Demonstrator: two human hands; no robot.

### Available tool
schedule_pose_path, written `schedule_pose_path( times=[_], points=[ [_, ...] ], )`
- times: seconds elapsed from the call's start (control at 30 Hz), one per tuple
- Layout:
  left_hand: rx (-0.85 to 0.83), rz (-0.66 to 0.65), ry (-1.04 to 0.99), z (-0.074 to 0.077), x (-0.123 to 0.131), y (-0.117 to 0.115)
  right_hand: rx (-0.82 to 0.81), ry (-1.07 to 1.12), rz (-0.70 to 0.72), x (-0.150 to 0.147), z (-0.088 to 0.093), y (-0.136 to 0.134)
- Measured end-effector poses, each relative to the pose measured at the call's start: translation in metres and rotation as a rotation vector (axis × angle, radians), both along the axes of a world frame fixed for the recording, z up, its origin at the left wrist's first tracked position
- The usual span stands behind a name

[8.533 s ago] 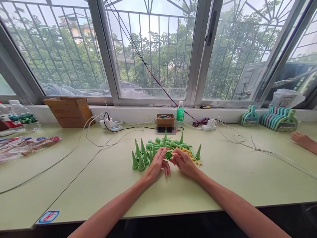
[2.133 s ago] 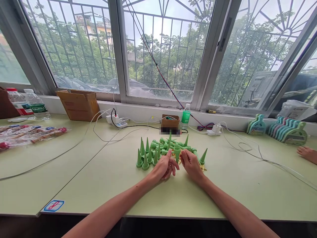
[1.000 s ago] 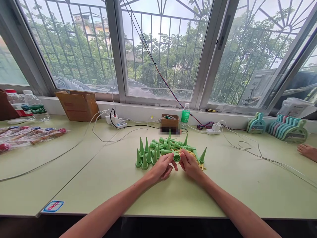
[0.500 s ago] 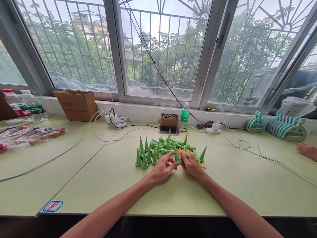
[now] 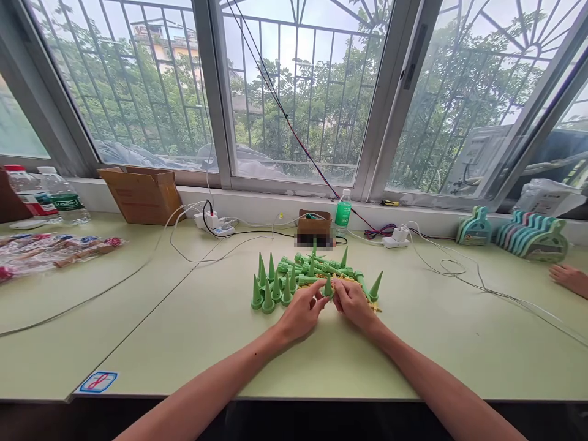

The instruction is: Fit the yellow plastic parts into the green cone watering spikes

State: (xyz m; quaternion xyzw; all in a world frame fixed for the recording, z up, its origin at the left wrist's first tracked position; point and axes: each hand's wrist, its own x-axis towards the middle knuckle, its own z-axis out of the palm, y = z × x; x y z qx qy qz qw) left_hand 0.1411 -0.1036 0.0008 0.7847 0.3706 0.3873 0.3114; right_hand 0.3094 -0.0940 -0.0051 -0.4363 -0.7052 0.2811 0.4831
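Note:
My left hand (image 5: 301, 309) pinches a green plastic cone spike (image 5: 327, 286) by its wide base, point up. Close against it on the right, my right hand (image 5: 353, 304) has its thumb and fingers pressed together; whatever they hold is hidden. Behind my hands lies a pile of green ridged plastic tubes (image 5: 294, 268), with small yellow pieces (image 5: 374, 304) spread under and beside it. Several more green cones (image 5: 268, 300) stand upright in a group left of the pile. One tilted cone (image 5: 376, 286) is at its right end.
A small brown box (image 5: 314, 224) and a green-labelled bottle (image 5: 342, 213) stand at the back. White cables (image 5: 482, 288) run over the table on both sides. Green hangers (image 5: 533, 239) stand at the right, near another person's hand (image 5: 569, 278). Wrapped packs (image 5: 55, 251) lie at the left.
The cone in my left hand has changed its angle: it leaned left and looked longer before, and now stands more upright and looks shorter. Both hands stay close together.

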Motion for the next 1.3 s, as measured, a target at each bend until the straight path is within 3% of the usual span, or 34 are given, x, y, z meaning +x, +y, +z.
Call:
schedule_pose_path(
  times=[0.2,0.43,0.83,1.13,1.3],
  points=[
    [-0.121,0.016,-0.159,0.01,0.003,-0.003,0.011,0.068,-0.034,-0.001,-0.001,0.001],
    [-0.312,-0.068,-0.287,0.009,0.002,-0.002,0.055,-0.014,0.051,0.001,-0.003,-0.001],
    [-0.215,-0.022,-0.218,0.01,-0.001,-0.003,0.003,0.009,0.098,-0.002,0.0,-0.004],
    [-0.002,0.03,-0.046,0.001,-0.001,-0.002,-0.271,0.222,0.191,-0.003,-0.001,-0.002],
    [0.031,0.024,-0.029,-0.004,0.0,-0.002,-0.288,0.274,0.184,-0.005,0.004,-0.004]
  ],
)
